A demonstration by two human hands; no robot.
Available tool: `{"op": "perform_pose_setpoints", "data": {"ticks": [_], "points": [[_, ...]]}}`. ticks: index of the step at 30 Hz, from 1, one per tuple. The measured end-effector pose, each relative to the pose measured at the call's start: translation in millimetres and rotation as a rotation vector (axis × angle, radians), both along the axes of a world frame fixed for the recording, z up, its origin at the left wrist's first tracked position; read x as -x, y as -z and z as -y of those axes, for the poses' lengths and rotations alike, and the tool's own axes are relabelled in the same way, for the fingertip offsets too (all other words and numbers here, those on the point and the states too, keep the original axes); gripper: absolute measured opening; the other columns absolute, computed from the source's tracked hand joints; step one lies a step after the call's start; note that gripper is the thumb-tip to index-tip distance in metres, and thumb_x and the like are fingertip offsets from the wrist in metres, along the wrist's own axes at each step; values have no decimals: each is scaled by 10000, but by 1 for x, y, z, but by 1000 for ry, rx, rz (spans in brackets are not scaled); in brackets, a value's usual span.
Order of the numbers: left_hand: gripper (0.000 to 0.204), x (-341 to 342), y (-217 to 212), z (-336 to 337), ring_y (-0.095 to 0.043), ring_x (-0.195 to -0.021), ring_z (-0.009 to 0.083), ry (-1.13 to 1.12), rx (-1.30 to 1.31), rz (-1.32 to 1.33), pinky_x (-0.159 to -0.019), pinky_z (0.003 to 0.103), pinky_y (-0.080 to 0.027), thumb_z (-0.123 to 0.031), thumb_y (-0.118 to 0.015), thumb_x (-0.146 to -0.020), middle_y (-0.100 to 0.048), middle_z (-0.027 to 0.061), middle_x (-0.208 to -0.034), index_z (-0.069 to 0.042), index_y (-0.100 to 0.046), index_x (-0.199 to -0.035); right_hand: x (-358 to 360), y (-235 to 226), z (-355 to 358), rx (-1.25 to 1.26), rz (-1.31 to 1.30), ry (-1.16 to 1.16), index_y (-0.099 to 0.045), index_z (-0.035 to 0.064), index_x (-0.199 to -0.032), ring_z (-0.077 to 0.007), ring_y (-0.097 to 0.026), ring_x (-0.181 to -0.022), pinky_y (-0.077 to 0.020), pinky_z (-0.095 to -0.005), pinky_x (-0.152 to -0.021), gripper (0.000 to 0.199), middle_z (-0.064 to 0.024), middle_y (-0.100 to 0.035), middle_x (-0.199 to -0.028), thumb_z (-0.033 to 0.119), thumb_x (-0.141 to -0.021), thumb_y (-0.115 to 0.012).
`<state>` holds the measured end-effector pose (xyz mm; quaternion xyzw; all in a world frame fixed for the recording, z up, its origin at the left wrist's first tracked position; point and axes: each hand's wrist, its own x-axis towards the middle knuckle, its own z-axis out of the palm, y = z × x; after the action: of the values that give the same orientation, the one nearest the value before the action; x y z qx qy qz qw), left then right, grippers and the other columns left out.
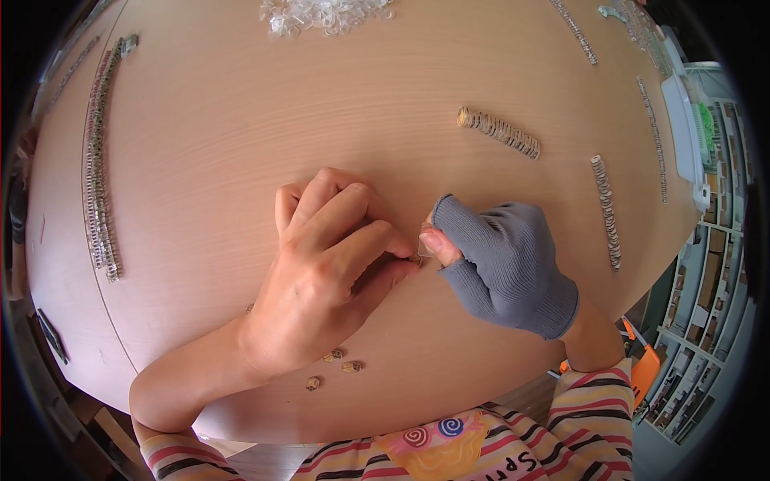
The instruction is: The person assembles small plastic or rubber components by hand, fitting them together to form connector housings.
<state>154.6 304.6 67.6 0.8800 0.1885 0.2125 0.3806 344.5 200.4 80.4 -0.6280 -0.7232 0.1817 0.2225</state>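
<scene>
Over the middle of the table, my bare left hand pinches a small brownish piece between thumb and forefinger; most of it is hidden. Close beside it, my right hand, in a grey glove with cut-off fingertips, is closed on a small clear plastic piece. The two pieces meet or nearly meet; I cannot tell which. Several small gold-and-dark pieces lie on the table near my left wrist.
A pile of clear plastic pieces lies at the far edge. Right of centre is a row of gold-brown discs, with another row farther right. A long double row runs along the left. Shelving stands beyond the table's right edge.
</scene>
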Motion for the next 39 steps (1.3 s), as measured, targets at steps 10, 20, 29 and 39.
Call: {"op": "perform_pose_setpoints", "data": {"ticks": [10, 20, 29, 39], "points": [[263, -1, 0, -1, -560, -975, 228, -7, -18, 21, -866, 384, -372, -81, -869, -617, -602, -2, -882, -99, -713, -827, 1, -4, -3, 3, 108, -41, -517, 106, -926, -249, -556, -424, -429, -378, -413, 179, -49, -513, -520, 244, -959, -626], [187, -1, 2, -4, -539, -950, 218, 35, -52, 38, -794, 373, -313, -102, -820, -701, -560, -9, -858, -116, -690, -834, -2, -2, -1, -1, 66, -38, -549, 77, -848, -261, -510, -439, -346, -370, -440, 180, -52, -499, -544, 185, -938, -662], [271, 1, 1, 0, -574, -962, 234, 10, -27, 2, -851, 378, -370, -87, -873, -592, -610, -1, -846, -91, -718, -814, 3, -1, 0, 52, 58, -11, -560, 78, -844, -262, -527, -451, -366, -364, -448, 177, -56, -523, -561, 180, -948, -661], [272, -1, 0, -1, -569, -958, 239, 9, -19, 13, -843, 377, -365, -85, -871, -579, -602, 6, -844, -88, -714, -801, -1, -1, 0, 10, 35, -25, -599, 39, -871, -238, -511, -436, -384, -341, -448, 114, -48, -551, -587, 115, -931, -658]]}}
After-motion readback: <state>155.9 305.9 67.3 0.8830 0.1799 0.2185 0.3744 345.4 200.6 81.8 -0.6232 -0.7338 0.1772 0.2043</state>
